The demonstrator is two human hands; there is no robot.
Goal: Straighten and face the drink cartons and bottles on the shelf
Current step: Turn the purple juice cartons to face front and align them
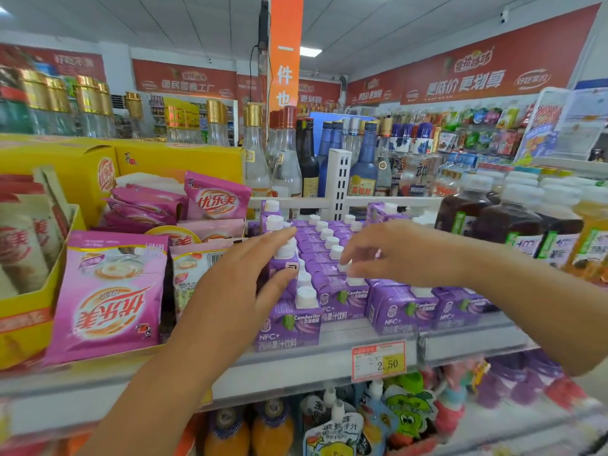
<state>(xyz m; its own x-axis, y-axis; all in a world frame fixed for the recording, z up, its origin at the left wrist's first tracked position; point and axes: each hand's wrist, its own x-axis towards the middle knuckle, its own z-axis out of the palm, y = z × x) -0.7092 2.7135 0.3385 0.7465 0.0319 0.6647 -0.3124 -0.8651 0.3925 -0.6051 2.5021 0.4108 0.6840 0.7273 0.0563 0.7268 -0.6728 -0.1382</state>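
Note:
Several rows of small purple drink cartons with white screw caps fill the middle of the grey shelf. My left hand clasps a purple carton in the leftmost row, thumb on its front and fingers behind its cap; that carton stands higher than its neighbours. My right hand reaches over the middle rows, its fingertips pinching the white cap of a carton there. Dark and amber juice bottles with white caps stand at the right of the shelf.
Pink milk-tea bags and yellow boxes crowd the shelf's left side. Glass liquor bottles stand behind a white divider. A 2.50 price tag hangs on the shelf edge. Juice pouches and orange bottles sit below.

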